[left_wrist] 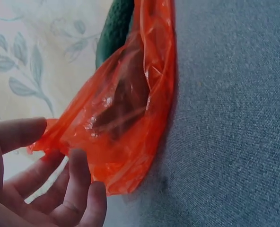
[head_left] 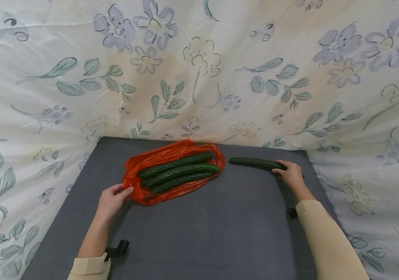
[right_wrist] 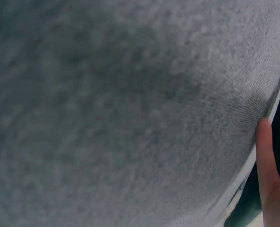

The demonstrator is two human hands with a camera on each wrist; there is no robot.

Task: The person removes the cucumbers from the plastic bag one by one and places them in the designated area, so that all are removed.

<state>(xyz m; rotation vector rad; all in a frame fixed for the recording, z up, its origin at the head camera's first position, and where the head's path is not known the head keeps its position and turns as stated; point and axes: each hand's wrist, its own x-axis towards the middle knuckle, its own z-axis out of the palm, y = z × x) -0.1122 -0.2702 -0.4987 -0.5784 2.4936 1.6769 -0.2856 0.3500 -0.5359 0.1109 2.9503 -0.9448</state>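
An orange-red plastic bag (head_left: pixel 166 197) lies on the grey table, with three long dark green cucumbers (head_left: pixel 182 171) side by side on or in it. My left hand (head_left: pixel 112 201) pinches the bag's near left corner. In the left wrist view, thumb and fingers hold a gathered end of the thin bag (left_wrist: pixel 123 165), and one cucumber (left_wrist: pixel 114 35) shows behind it. To the right of the bag, my right hand (head_left: pixel 292 175) grips the right end of a separate cucumber (head_left: pixel 255 162). Only a finger (right_wrist: pixel 267 165) and part of that cucumber (right_wrist: pixel 246 205) show at the right wrist view's edge.
The grey cloth-covered table (head_left: pixel 206 233) stretches in front of the bag. A floral curtain (head_left: pixel 213 77) hangs along the back and both sides, close to the table's edges. Black wrist mounts (head_left: pixel 118 249) sit at both sleeves.
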